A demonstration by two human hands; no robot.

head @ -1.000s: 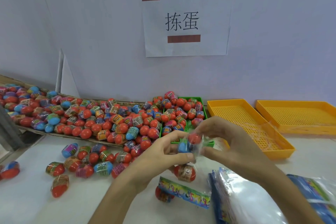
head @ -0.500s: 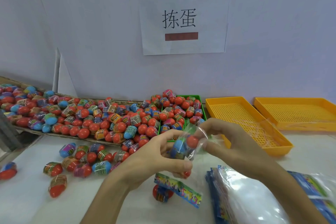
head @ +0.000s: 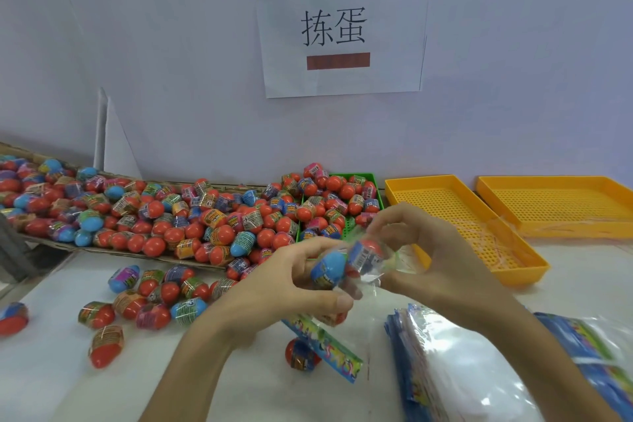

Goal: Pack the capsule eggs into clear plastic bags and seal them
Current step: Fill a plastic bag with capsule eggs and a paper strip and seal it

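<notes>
Above the white table, both hands hold a clear plastic bag (head: 371,271) with a colourful printed header strip (head: 325,348) hanging below. Inside the bag sit a blue capsule egg (head: 329,267) and a red one (head: 368,252). My left hand (head: 291,288) grips the bag and eggs from the left, thumb underneath. My right hand (head: 424,257) pinches the bag's right side. A big heap of red and blue capsule eggs (head: 191,216) lies behind, spilling from a cardboard sheet and a green tray (head: 371,181).
Loose eggs (head: 147,298) lie on the table at the left, one red egg (head: 301,355) under the header strip. A stack of empty bags (head: 462,373) lies at the lower right. Two orange perforated trays (head: 455,216) (head: 561,205) stand at the back right. A paper sign hangs on the wall.
The bag with the eggs has tilted, the blue egg now lower left of the red one. Both hands stay on it and have barely shifted.
</notes>
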